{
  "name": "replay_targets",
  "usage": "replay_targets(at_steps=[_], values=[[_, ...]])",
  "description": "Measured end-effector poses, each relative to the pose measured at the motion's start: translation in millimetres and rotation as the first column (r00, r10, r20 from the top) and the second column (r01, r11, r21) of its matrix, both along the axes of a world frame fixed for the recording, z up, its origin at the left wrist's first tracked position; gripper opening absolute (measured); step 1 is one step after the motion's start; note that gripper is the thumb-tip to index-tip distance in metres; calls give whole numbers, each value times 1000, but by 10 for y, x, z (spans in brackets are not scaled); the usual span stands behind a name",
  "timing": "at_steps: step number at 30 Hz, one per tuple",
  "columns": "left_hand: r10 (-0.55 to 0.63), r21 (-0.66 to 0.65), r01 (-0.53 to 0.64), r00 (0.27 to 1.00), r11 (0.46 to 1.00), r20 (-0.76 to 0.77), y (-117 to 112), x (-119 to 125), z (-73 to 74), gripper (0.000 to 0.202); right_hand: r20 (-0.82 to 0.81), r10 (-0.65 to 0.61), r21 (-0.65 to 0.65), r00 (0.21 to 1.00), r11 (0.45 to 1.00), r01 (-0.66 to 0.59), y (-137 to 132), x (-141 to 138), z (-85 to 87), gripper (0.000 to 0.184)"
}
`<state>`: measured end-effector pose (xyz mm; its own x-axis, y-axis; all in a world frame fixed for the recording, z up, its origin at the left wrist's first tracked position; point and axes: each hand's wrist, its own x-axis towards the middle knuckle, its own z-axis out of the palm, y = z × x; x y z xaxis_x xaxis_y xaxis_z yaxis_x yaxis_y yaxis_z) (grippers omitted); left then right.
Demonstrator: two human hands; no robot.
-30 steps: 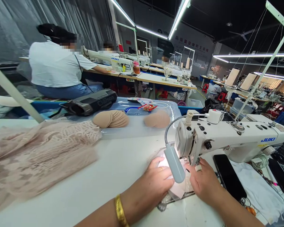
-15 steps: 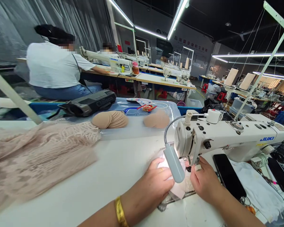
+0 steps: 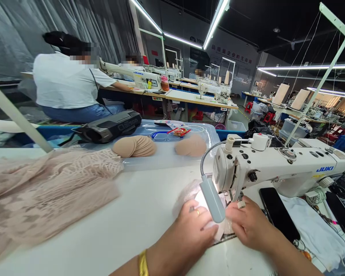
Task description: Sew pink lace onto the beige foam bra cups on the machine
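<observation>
My left hand (image 3: 194,228) lies on a small pale pink fabric piece (image 3: 189,191) under the needle of a white Juki sewing machine (image 3: 278,166), fingers curled down on the cloth. My right hand (image 3: 247,222) presses the same piece from the right, just in front of the presser foot, fingers bent. A grey gooseneck lamp (image 3: 212,199) hangs over the work and hides part of the cloth between my hands.
A heap of pink lace (image 3: 46,191) covers the table's left. Stacks of beige bra cups (image 3: 135,145) lie on a clear tray (image 3: 166,157) behind. A black phone (image 3: 277,212) rests right of the machine. A person in a white shirt (image 3: 66,82) sews at the row ahead.
Both my hands have drawn slightly toward me, and the fabric has bunched up to the left of the lamp. The view has shifted a little.
</observation>
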<state>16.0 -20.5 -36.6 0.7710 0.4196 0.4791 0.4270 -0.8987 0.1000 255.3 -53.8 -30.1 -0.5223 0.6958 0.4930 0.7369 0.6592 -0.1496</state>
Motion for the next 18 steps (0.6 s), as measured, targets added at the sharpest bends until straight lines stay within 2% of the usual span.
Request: replay_targets(at_steps=[3, 6, 9, 13, 18], values=[[-37, 46, 38, 999, 998, -20, -155, 12, 14, 22, 79, 106, -124, 991, 988, -96, -45, -3, 71, 19], [-35, 31, 36, 999, 999, -34, -195, 22, 41, 22, 122, 118, -161, 985, 982, -97, -53, -15, 91, 19], [-29, 29, 30, 998, 999, -62, -130, 23, 41, 22, 114, 85, -165, 990, 984, -65, -37, -22, 53, 18], [-21, 44, 21, 1000, 999, 5, -2, -2, 34, 24, 85, 44, -155, 995, 988, -30, -3, -34, -22, 16], [-38, -64, 36, 999, 997, -27, 147, -58, 121, 19, 78, -21, -132, 997, 991, 32, 44, -67, -105, 16]])
